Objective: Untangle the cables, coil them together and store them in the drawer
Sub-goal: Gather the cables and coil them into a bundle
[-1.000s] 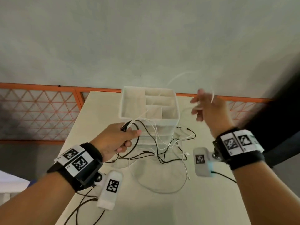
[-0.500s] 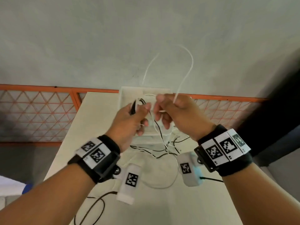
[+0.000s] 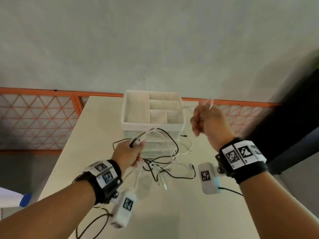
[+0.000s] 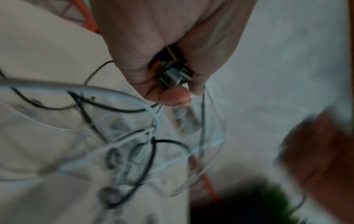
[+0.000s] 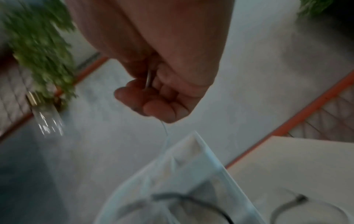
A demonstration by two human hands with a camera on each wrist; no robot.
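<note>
Looking from the left, I see an orange lattice fence (image 3: 34, 118) behind the desk (image 3: 172, 213), and a blue-and-white thing (image 3: 15, 198) at the lower left edge that I cannot identify. My left hand (image 3: 126, 155) sits low over the desk, its fingers (image 4: 172, 97) clenched around a bunch of cable ends; the left wrist view shows dark plugs (image 4: 170, 71) pinched between thumb and fingers. From that fist the cables (image 3: 165, 157), black and white together, fall in a loose tangle onto the desk in front of the drawer unit (image 3: 152, 125). Some white ends trail toward me, near the white sensor hanging under my left wrist. A black lead runs off the near desk edge at lower left.

The drawer unit stands at the far middle of the desk, white, its top tray open and split into compartments. I cannot tell whether any of its drawers is pulled out.

One white cable (image 3: 172, 116) rises from the left fist across the tray's corner to my right hand (image 3: 207, 119), held higher and to the right of the unit. Its fingers (image 5: 159, 106) are curled, pinching that thin cable, which drops from the fist toward the tray in the right wrist view. A blurred green plant (image 5: 38, 45) stands beyond.
</note>
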